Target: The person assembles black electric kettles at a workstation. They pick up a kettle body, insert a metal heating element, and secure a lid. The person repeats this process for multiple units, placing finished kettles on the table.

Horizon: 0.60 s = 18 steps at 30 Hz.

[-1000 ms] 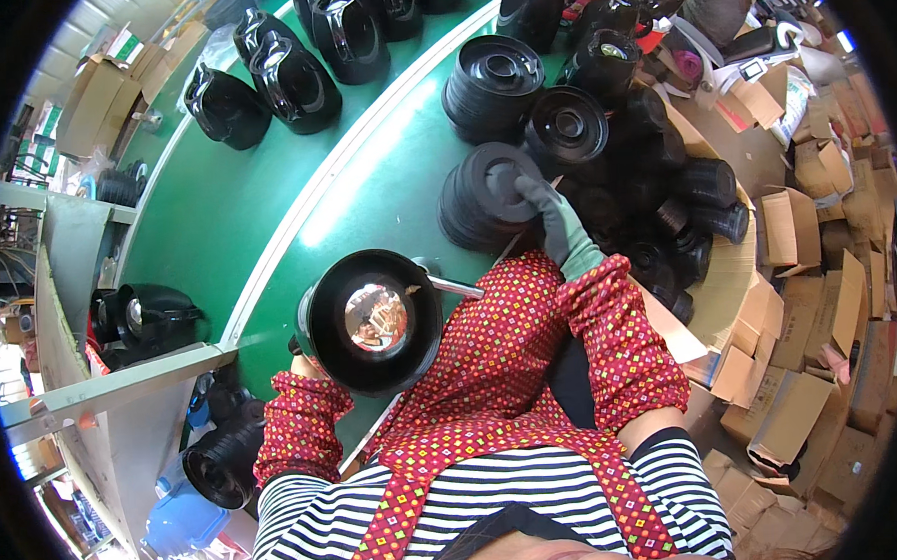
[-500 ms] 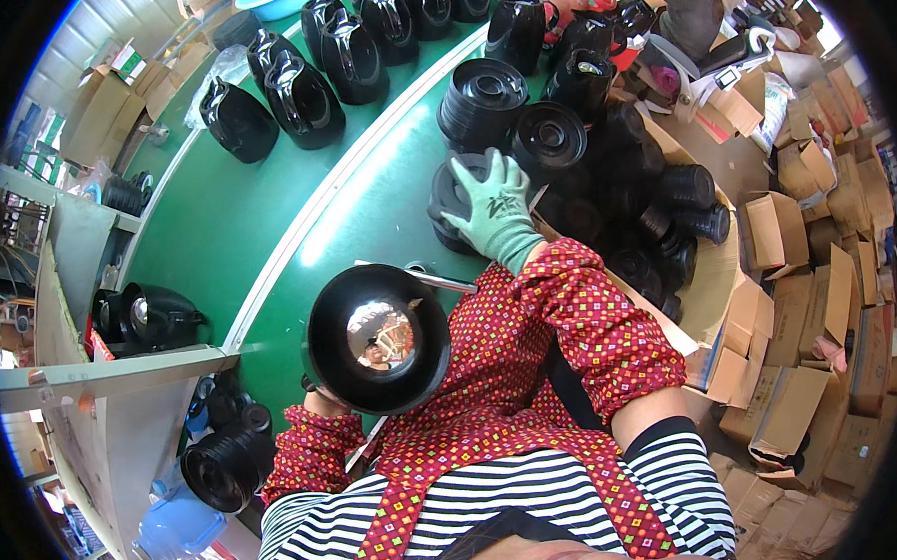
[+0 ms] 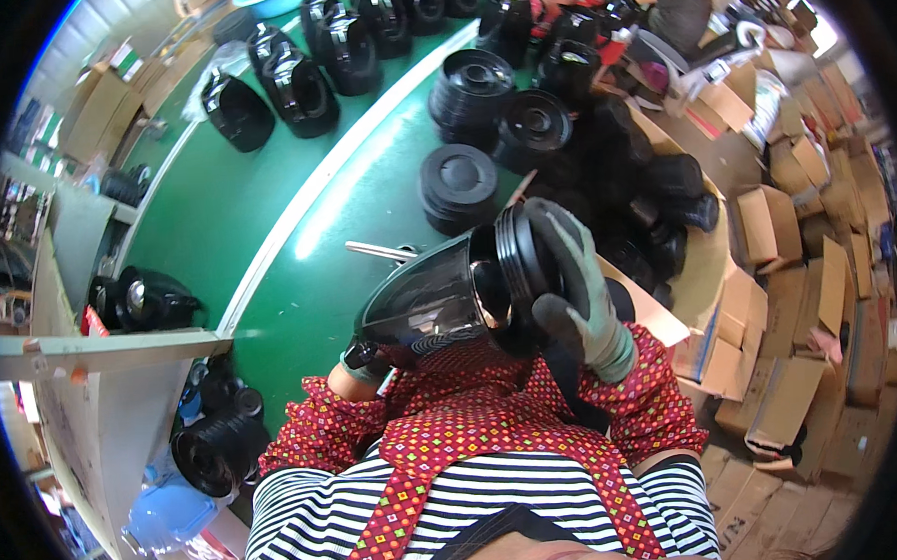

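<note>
A glossy black jug [image 3: 424, 301] lies tilted on its side in front of my chest, its wide end facing right. My left hand [image 3: 360, 369], gloved and mostly hidden behind the jug, supports it from the left; its grip is largely out of sight. In my right hand [image 3: 581, 299], in a pale green glove with dark palm, is a black ribbed round lid [image 3: 520, 262], pressed at the jug's wide end. Whether it is seated there I cannot tell. Just beyond stands a short stack of similar black lids [image 3: 458, 179] on the green bench.
Taller lid stacks [image 3: 472, 84] stand farther back, beside a cardboard box [image 3: 715, 313] heaped with black parts. Several black jugs [image 3: 300, 91] line the bench's far side. A metal rod [image 3: 379, 251] shows behind the jug. Another person [image 3: 679, 10] sits at far right.
My right hand has taken a lid from the near stack and brought it to the jug. The jug has turned from its opening facing up to facing right.
</note>
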Motion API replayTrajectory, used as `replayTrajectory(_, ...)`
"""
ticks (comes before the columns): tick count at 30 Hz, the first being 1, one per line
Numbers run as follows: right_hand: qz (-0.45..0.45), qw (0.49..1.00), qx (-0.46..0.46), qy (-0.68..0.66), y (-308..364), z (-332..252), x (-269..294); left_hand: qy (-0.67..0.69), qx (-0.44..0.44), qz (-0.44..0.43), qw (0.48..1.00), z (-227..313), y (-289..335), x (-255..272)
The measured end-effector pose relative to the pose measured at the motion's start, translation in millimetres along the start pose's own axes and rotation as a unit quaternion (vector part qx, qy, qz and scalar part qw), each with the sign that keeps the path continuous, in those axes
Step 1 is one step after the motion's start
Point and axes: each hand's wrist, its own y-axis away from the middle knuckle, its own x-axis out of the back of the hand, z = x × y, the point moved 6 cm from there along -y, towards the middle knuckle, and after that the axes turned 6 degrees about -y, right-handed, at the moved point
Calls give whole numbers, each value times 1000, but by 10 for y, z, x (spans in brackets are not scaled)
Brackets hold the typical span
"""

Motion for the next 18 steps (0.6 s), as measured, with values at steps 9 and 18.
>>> replayTrajectory(9,65,995,-57,-38,618,-156,121,-17,95,-50,994,-897,-120,562)
replayTrajectory(18,128,962,-97,-222,787,-66,249,-599,-214,104,765,580,-94,-553)
